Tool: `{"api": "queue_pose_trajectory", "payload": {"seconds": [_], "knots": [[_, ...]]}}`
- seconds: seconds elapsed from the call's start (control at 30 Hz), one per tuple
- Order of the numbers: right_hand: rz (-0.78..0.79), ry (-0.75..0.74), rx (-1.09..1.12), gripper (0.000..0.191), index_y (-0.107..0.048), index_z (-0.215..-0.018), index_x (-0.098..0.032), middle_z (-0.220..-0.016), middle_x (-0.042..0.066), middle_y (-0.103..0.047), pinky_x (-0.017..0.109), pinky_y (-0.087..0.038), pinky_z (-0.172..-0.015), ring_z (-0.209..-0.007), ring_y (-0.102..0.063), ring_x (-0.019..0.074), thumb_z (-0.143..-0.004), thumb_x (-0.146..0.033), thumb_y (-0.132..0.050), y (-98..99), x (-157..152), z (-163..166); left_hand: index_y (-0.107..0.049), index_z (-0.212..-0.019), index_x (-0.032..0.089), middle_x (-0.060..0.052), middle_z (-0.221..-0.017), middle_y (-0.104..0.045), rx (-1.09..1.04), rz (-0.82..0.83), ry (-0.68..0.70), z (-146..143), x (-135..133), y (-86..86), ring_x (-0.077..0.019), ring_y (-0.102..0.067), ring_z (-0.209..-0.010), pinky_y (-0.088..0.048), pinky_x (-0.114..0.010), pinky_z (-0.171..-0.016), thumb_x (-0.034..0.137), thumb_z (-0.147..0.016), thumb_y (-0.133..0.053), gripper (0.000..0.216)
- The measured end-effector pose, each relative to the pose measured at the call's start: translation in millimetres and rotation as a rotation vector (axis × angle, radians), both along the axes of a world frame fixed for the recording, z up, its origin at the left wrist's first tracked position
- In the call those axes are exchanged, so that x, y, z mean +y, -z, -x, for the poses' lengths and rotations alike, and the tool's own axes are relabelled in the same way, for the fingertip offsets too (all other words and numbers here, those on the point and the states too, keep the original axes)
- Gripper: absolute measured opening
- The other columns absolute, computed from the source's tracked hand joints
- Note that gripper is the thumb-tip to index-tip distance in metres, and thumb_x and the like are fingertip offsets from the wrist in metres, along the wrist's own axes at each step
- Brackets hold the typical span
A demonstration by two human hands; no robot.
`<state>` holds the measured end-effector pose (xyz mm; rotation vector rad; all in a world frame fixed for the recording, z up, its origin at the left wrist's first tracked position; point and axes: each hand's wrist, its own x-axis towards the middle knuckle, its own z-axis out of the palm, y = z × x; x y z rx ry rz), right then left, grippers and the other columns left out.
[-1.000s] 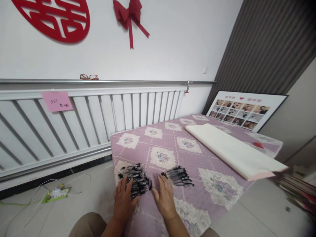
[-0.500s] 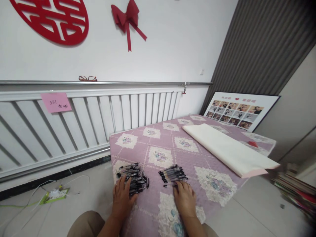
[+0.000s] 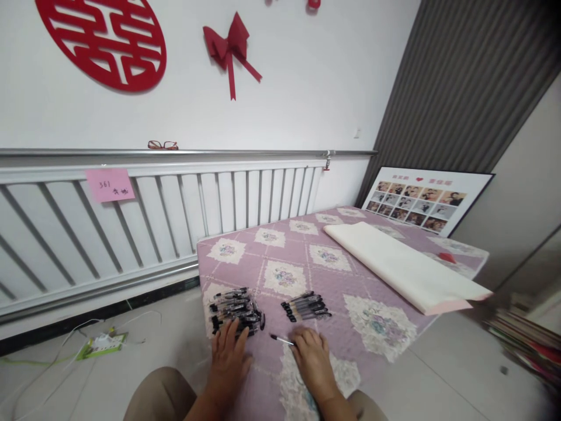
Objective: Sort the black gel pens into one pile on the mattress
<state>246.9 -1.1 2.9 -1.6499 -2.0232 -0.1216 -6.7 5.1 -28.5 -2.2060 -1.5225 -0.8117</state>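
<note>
A loose pile of black pens [image 3: 236, 310] lies on the purple patterned tablecloth [image 3: 245, 263]. My left hand [image 3: 230, 354] rests at the pile's near edge, fingers stretched out and touching the nearest pens. Farther right, a neater row of pens [image 3: 307, 306] lies side by side. Below that row, my right hand [image 3: 312, 359] has its fingers closed round one end of a single pen [image 3: 281, 340]. That pen's dark tip points left, toward the pile; its other end is hidden under my fingers.
A folded cream sheet [image 3: 394, 266] covers the table's right part, beside a small red item [image 3: 447, 258]. A photo board [image 3: 427, 202] leans at the back. Along the wall runs a white radiator [image 3: 175, 213]. A power strip [image 3: 103, 345] with cables lies on the floor.
My right hand has moved left and nearer to me, drawing one pen away from the row. My left hand has shifted slightly right and nearer along the pile. The view has tilted a little.
</note>
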Motion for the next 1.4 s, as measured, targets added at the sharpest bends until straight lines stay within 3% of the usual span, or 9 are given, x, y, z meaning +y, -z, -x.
{"api": "queue_pose_trajectory", "payload": {"seconds": [0.17,0.3,0.47,0.57,0.7,1.13,1.4], "knots": [[0.002,-0.131,0.02,0.021,-0.063,-0.098,-0.03,-0.108,-0.001,-0.067,0.043,-0.024,-0.104,-0.111,-0.054,0.0198,-0.083,-0.016,-0.062,-0.5,-11.6,35.0,-0.05,-0.131,0.027,-0.005,-0.139,-0.048,0.019,0.043,0.132,-18.9,-15.9,-4.1,-0.0261,-0.037,-0.129,-0.032,-0.041,-0.105,0.019,-0.084,-0.054,0.048],[-0.001,-0.199,0.034,0.023,-0.062,-0.101,-0.031,-0.108,-0.002,-0.067,0.044,-0.023,-0.107,-0.111,-0.055,0.0198,-0.082,-0.018,-0.064,0.5,-17.7,54.6,-0.058,-0.115,0.025,-0.002,-0.117,-0.06,-0.038,0.313,0.22,-27.5,-21.1,-11.5,-0.0197,-0.049,-0.113,-0.037,-0.034,-0.097,0.017,-0.092,-0.044,0.028],[-0.056,-0.022,0.199,0.028,-0.06,-0.112,-0.024,-0.11,0.006,-0.067,0.041,-0.041,-0.095,-0.105,-0.059,0.0233,-0.085,-0.029,-0.059,7.4,-14.2,47.0,-0.062,-0.096,0.022,-0.002,-0.103,-0.06,-0.109,0.563,0.151,-24.9,-21.5,-19.0,-0.0182,-0.052,-0.099,-0.039,-0.031,-0.089,0.014,-0.095,-0.04,0.024],[-0.085,0.078,0.313,0.027,-0.063,-0.108,-0.02,-0.105,0.009,-0.069,0.039,-0.046,-0.089,-0.099,-0.063,0.0231,-0.09,-0.031,-0.046,14.4,-8.7,38.2,-0.062,-0.097,0.022,-0.002,-0.104,-0.059,-0.105,0.567,0.131,-24.0,-22.1,-23.6,-0.0184,-0.051,-0.101,-0.037,-0.032,-0.092,0.014,-0.094,-0.04,0.024],[-0.055,0.06,0.332,0.029,-0.067,-0.099,-0.021,-0.099,0.008,-0.071,0.038,-0.047,-0.088,-0.095,-0.064,0.022,-0.092,-0.03,-0.04,16.0,-7.2,36.3,-0.063,-0.103,0.025,-0.002,-0.107,-0.058,-0.078,0.583,0.152,-25.8,-23.1,-31.3,-0.0193,-0.05,-0.105,-0.036,-0.032,-0.094,0.019,-0.093,-0.047,0.02],[0.152,-0.13,0.164,0.017,-0.066,-0.098,-0.028,-0.11,0.002,-0.067,0.039,-0.039,-0.092,-0.109,-0.056,0.0228,-0.087,-0.034,-0.054,-3.4,-15.5,45.1,-0.059,-0.105,0.022,-0.003,-0.11,-0.059,-0.127,0.62,0.049,-22.8,-19.3,-27.5,-0.0198,-0.049,-0.106,-0.034,-0.033,-0.092,0.017,-0.096,-0.038,0.024],[0.229,-0.205,0.158,0.009,-0.062,-0.088,-0.026,-0.108,0.002,-0.066,0.038,-0.037,-0.095,-0.108,-0.055,0.0211,-0.082,-0.024,-0.056,-12.1,-19.8,52.4,-0.062,-0.101,0.026,-0.002,-0.103,-0.059,-0.024,0.545,0.185,-23.8,-21.3,-31.1,-0.0224,-0.049,-0.102,-0.034,-0.037,-0.09,0.031,-0.095,-0.049,0.015]]}}
